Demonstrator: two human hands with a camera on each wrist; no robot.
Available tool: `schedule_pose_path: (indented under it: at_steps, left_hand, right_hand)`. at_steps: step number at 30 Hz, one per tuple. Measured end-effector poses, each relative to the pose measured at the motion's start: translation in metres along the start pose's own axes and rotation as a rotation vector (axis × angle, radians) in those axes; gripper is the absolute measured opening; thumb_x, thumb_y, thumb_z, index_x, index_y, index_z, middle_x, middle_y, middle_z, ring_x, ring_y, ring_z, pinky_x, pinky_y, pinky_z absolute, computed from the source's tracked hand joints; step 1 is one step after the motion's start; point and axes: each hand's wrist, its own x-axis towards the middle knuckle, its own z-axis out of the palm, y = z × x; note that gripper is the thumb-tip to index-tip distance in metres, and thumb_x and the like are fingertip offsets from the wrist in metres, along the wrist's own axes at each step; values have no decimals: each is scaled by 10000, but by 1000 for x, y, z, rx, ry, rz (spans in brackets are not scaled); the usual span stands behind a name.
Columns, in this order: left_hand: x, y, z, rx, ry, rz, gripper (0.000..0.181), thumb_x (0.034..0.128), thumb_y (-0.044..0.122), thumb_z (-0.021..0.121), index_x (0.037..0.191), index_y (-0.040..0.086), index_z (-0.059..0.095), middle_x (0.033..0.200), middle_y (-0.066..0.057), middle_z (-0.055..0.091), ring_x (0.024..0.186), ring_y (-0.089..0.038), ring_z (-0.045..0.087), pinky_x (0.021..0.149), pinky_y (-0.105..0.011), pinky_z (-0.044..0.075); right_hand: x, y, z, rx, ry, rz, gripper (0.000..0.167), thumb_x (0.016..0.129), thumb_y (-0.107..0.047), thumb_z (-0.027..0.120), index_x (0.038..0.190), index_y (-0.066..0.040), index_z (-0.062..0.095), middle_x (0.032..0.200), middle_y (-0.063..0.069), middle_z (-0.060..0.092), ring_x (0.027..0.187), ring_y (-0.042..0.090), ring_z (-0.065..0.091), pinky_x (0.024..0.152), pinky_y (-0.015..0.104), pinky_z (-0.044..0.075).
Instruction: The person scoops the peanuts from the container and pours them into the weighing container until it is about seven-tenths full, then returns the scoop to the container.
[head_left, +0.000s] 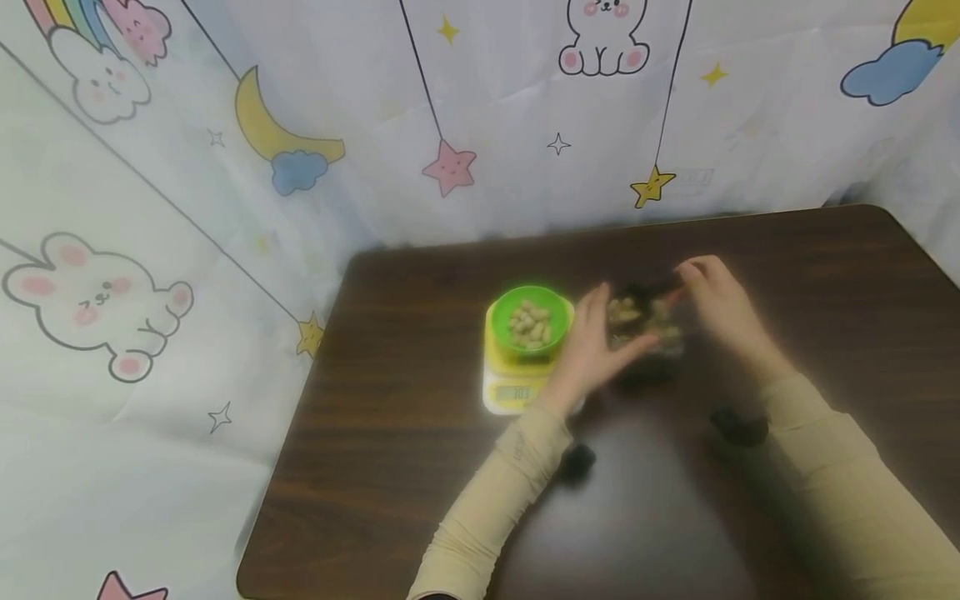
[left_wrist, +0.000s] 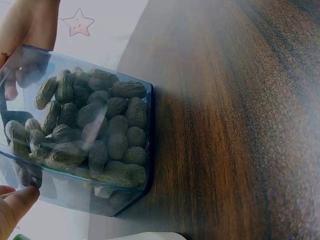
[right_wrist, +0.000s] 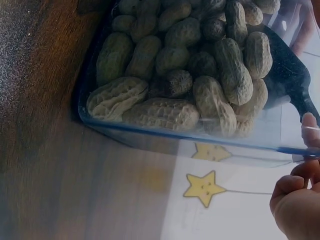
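Note:
A clear plastic box (left_wrist: pixel 125 200) of unshelled peanuts (right_wrist: pixel 175 60) stands on the table. My left hand (head_left: pixel 588 354) holds the box at its left side, thumb (left_wrist: pixel 20 207) against the wall. At the box's right side, my right hand (head_left: pixel 720 308) pinches the handle of a black spoon (right_wrist: pixel 287 70), whose head lies inside beside the peanuts. Blur in the head view hides the finger detail there. Left of the box, a green bowl (head_left: pixel 551 339) with several peanuts sits on a yellow and white kitchen scale (head_left: pixel 495 362) with a lit display.
The dark wood-grain table (head_left: pixel 375 433) has rounded corners. A white cloth (head_left: pixel 510 150) printed with cartoon bears and stars hangs behind it and along its left side. The scale stands close to my left forearm.

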Motion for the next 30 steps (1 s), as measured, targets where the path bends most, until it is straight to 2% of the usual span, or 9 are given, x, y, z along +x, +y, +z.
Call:
schedule_pose_path:
  at_steps: [3, 7, 14, 18, 20, 21, 24, 27, 30]
  left_hand:
    - [1, 0, 0, 4, 6, 5, 979, 775, 638, 601, 1504, 220, 97, 1572, -31, 140, 1428, -197, 236, 1157, -379, 285]
    - [1, 0, 1, 1, 10, 8, 989, 768, 636, 611, 1504, 214, 103, 1569, -41, 150, 1424, -206, 245, 1154, -380, 288]
    - [1, 0, 0, -45, 12, -10, 1002, 743, 644, 632, 1501, 238, 116, 1567, -10, 159, 1424, -188, 245, 1153, -389, 293]
    - [1, 0, 1, -63, 17, -18, 1009, 726, 639, 652, 1497, 241, 136, 1563, -4, 175, 1419, -182, 256, 1149, -388, 301]
    - [1, 0, 1, -74, 21, -17, 1008, 726, 626, 662, 1497, 228, 150, 1560, -4, 185, 1415, -179, 265, 1147, -382, 306]
    - [1, 0, 1, -80, 24, -15, 1004, 728, 617, 668, 1496, 219, 159, 1558, -11, 193, 1412, -180, 271, 1147, -380, 308]
    - [1, 1, 1, -99, 29, -18, 996, 727, 594, 686, 1494, 209, 178, 1552, -16, 212, 1406, -178, 284, 1148, -374, 310]
    - [0, 2, -1, -114, 31, -27, 998, 719, 581, 702, 1491, 218, 184, 1549, -27, 224, 1405, -178, 286, 1150, -379, 306]
    - [0, 3, -1, -116, 30, -33, 998, 716, 583, 703, 1491, 238, 176, 1551, -17, 221, 1409, -169, 277, 1154, -379, 298]
  right_hand:
    - [-1, 0, 0, 35, -2, -20, 341, 955, -544, 311, 1142, -289, 438, 726, -249, 606, 738, -40, 578, 697, 188, 464]
    - [-2, 3, 0, 103, 7, -19, 246, 964, -506, 334, 1099, -330, 439, 737, -206, 612, 741, 7, 601, 666, 214, 505]
    - [-3, 7, 1, 203, 24, 37, 220, 964, -495, 352, 1080, -344, 462, 795, -130, 562, 763, 72, 562, 608, 265, 502]
    - [-6, 9, -1, 208, 26, 64, 229, 978, -487, 316, 1079, -357, 474, 875, -99, 510, 795, 61, 511, 604, 244, 485]
    - [-7, 11, -2, 205, 41, 72, 224, 984, -482, 299, 1055, -371, 480, 849, -110, 490, 749, 46, 482, 558, 230, 455]
    - [-7, 12, -2, 241, 46, 77, 215, 989, -463, 309, 1039, -360, 491, 823, -112, 488, 711, 43, 472, 526, 222, 433]
    - [-8, 15, -1, 444, 51, 93, 183, 993, -394, 374, 994, -296, 527, 711, -116, 481, 566, 30, 424, 418, 204, 343]
    - [-9, 18, 1, 657, 52, 97, 157, 989, -308, 431, 958, -210, 549, 643, -101, 486, 509, 27, 400, 379, 183, 285]
    - [-10, 20, 2, 689, 58, 91, 149, 992, -274, 431, 939, -204, 552, 626, -107, 503, 499, 16, 400, 375, 165, 274]
